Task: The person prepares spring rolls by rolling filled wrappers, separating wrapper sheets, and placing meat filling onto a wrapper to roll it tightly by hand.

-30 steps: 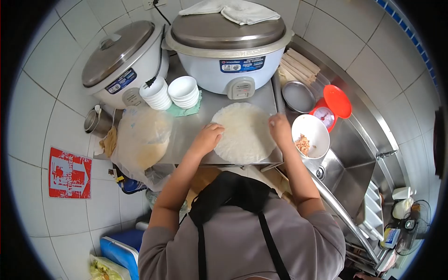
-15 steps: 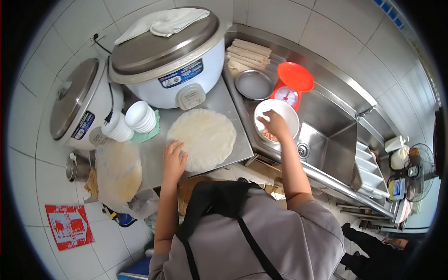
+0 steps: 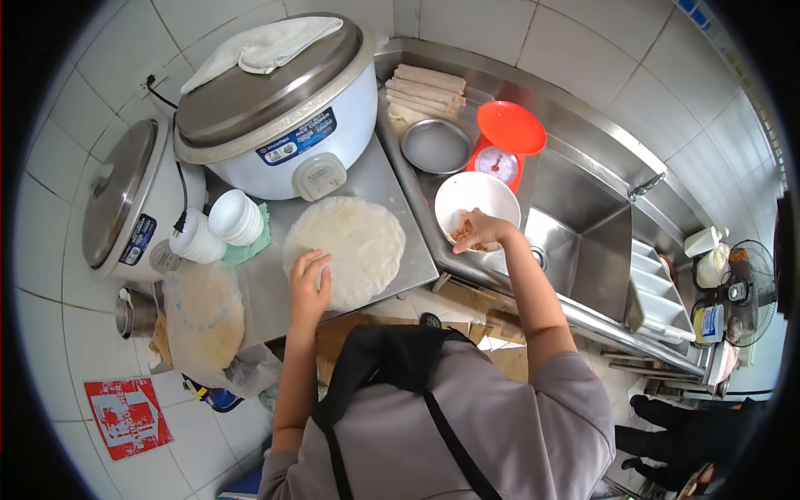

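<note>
My left hand [image 3: 309, 287] lies with fingers apart on the lower left edge of a round, pale, thin wrapper sheet [image 3: 350, 250] on the steel counter. At the near side of a white bowl [image 3: 492, 193], my right hand [image 3: 485, 231] has its fingers curled down on reddish-brown chopped filling [image 3: 461, 230]. Its fingertips are partly hidden by the hand. Right behind the bowl stands a red kitchen scale [image 3: 498, 163] with a round red top. A shallow round metal pan [image 3: 436, 146] sits to the bowl's upper left.
Pale rolled wrappers [image 3: 427, 90] lie stacked at the back. A large rice cooker [image 3: 275, 125] and a second cooker [image 3: 133, 196] stand left, near stacked white bowls [image 3: 237, 218]. More wrappers lie in plastic [image 3: 204, 312]. A sink [image 3: 575, 225] is at right; another person [image 3: 683, 437] stands lower right.
My right hand has come down and toward me inside the bowl, closing on the filling. My left hand stays on the wrapper. The whole view has shifted slightly.
</note>
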Available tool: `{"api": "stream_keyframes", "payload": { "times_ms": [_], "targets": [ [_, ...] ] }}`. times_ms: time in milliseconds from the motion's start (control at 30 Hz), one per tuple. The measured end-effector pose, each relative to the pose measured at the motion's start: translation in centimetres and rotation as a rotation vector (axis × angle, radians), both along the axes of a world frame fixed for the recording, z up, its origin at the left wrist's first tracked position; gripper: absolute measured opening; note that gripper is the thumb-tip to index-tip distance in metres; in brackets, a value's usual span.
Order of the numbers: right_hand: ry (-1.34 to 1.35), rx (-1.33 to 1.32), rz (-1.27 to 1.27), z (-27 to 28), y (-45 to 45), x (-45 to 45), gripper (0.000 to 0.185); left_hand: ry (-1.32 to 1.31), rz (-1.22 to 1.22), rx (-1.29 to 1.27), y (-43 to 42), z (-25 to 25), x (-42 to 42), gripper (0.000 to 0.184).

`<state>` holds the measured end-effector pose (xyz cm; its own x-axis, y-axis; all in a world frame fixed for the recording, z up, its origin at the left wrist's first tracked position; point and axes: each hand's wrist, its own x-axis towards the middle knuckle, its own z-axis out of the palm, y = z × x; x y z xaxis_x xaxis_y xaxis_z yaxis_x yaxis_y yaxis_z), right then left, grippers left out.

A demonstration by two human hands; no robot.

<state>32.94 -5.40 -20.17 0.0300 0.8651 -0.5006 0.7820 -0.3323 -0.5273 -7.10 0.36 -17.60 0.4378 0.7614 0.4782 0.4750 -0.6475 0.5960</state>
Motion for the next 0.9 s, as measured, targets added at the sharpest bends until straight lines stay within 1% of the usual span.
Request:
{"api": "stream_keyframes", "payload": {
  "times_ms": [67, 100, 200, 300, 400, 500, 600, 633, 700, 733, 767, 867, 900],
  "targets": [
    [0.14, -0.135, 0.092, 0.7, 1.3, 0.3, 0.091, -0.014, 0.012, 0.0, -0.1, 0.2, 0.0, 0.02],
    [0.214, 0.026, 0.048, 0.3, 0.8, -0.1, 0.07, -0.018, 0.017, 0.007, -0.1, 0.3, 0.0, 0.02],
    [0.362, -0.01, -0.011, 0.4, 0.4, -0.3, 0.061, -0.032, 0.04, 0.017, -0.3, 0.4, -0.2, 0.019],
    [0.497, 0.036, -0.023, -0.9, 0.7, 0.7, 0.052, -0.043, 0.066, 0.009, -0.7, 0.3, -0.9, 0.019],
    [0.773, -0.121, -0.09, -2.3, 0.8, 1.4, 0.042, -0.052, 0.091, 0.011, -0.7, 0.1, -1.8, 0.018],
    [0.646, -0.146, 0.025, -2.8, 1.5, 2.1, 0.038, -0.058, 0.128, -0.001, -0.8, -0.2, -2.7, 0.018],
    [0.768, -0.223, -0.102, 0.4, 1.1, 2.0, 0.037, -0.069, 0.156, 0.004, -0.8, 0.6, -3.1, 0.017],
    [0.908, -0.236, -0.1, 0.5, 1.2, 2.7, 0.035, -0.075, 0.172, 0.01, -0.9, 0.9, -3.2, 0.017],
    [0.786, -0.097, -0.103, 1.2, 1.3, 3.6, 0.033, -0.089, 0.198, 0.013, -1.1, 0.9, -3.4, 0.018],
    [0.724, -0.028, -0.101, 2.5, 1.4, 3.3, 0.032, -0.097, 0.209, 0.014, -1.1, 0.8, -3.6, 0.018],
    [0.647, -0.005, -0.104, 4.2, 1.3, 3.3, 0.029, -0.104, 0.219, 0.015, -1.1, 0.8, -3.8, 0.018],
    [0.51, 0.123, -0.105, 5.6, 1.7, 4.2, 0.028, -0.117, 0.238, -0.01, -1.2, 0.7, -4.0, 0.017],
    [0.63, 0.084, -0.167, 5.9, 2.0, 4.8, 0.028, -0.117, 0.249, -0.008, -1.2, 0.8, -4.0, 0.017]
  ]
}}
